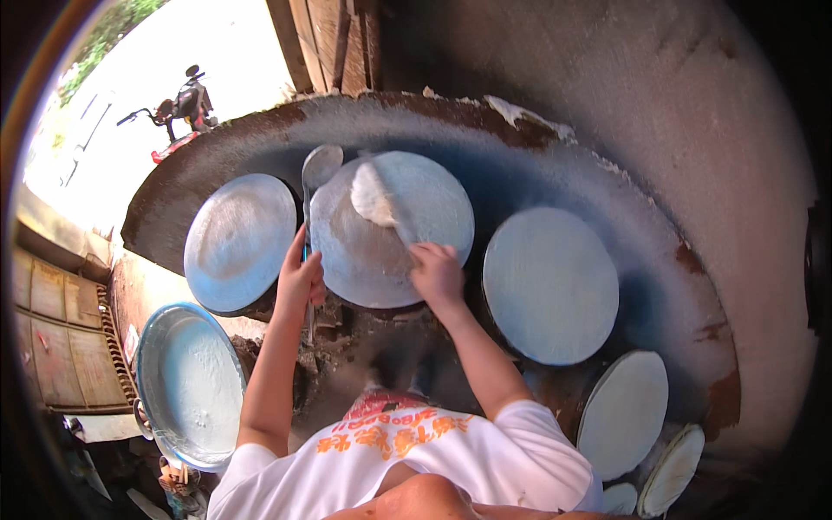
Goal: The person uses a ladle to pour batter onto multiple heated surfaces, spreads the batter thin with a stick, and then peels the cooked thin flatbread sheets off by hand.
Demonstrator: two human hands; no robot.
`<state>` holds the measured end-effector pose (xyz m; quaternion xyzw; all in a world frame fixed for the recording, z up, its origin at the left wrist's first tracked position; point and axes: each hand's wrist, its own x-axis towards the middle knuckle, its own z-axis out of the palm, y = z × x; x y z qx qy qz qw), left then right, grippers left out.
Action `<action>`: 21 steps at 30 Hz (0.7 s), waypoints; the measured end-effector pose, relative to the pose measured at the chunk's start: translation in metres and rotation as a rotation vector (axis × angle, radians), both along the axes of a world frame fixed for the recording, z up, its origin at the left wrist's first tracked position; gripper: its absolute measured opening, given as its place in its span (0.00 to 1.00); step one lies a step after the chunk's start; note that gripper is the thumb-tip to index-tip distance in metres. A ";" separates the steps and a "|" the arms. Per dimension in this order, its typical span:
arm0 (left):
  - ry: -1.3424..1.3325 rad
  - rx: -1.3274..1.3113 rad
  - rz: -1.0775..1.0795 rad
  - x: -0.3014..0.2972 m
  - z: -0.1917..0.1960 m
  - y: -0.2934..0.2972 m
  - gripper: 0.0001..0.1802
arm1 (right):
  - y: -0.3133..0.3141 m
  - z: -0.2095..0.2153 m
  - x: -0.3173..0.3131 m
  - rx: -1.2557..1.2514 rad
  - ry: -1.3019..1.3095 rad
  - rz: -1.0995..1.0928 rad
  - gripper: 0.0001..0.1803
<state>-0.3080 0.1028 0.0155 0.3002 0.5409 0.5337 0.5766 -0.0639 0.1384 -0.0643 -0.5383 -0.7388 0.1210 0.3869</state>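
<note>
My left hand [301,279] is closed around the handle of a metal ladle [324,165], its bowl up beside the rim of the middle round griddle [433,199]. A whitish patch of batter [373,192] lies on that griddle's far half. Over the griddle's near right part, my right hand [436,273] grips a long flat scraper [402,224], smeared by motion. Its blade reaches across to the batter; whether it touches the surface, I cannot tell. Brownish-grey film marks the griddle's left side.
Another round griddle [240,238] stands to the left, one coated pale [551,286] to the right, and more discs [624,416] at lower right. A blue-rimmed basin [227,334] of white batter sits at lower left. The curved stove ledge [416,106] bounds the far side; a motorbike [186,108] is outside.
</note>
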 end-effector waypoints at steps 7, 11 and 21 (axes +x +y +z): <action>-0.006 -0.029 0.052 0.018 0.001 -0.006 0.34 | 0.056 -0.020 0.016 -0.049 -0.112 -0.023 0.19; -0.007 -0.004 0.097 0.031 0.001 -0.004 0.33 | 0.053 -0.028 0.001 -0.076 -0.127 0.141 0.19; 0.080 -0.078 0.197 0.031 0.014 -0.030 0.34 | 0.100 -0.017 0.041 -0.091 -0.043 0.318 0.17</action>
